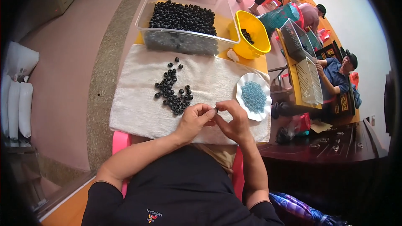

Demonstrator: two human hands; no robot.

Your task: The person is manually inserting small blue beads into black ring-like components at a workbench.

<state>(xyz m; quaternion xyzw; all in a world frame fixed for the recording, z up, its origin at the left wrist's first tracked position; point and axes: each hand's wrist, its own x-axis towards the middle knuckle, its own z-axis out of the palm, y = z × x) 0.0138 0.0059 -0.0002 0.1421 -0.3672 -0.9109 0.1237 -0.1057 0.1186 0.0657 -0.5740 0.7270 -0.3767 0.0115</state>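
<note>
My left hand (196, 120) and my right hand (234, 121) meet over the near part of a white towel (134, 96). Their fingertips pinch a small black round piece (216, 109), mostly covered by the fingers. Left of my hands lies a loose pile of hollow black round pieces (176, 96), several with the open end up. A white scalloped plate (242, 82) of small pale-blue translucent pieces (253, 97) sits to the right of my right hand.
At the towel's far edge stands a large clear bin (180, 37) of black pieces. Beside it are a yellow basin (259, 37) with some black pieces and a crumpled white scrap (233, 55). A person (337, 73) sits at the right by a white basket (309, 81). White sacks (19, 104) stand left.
</note>
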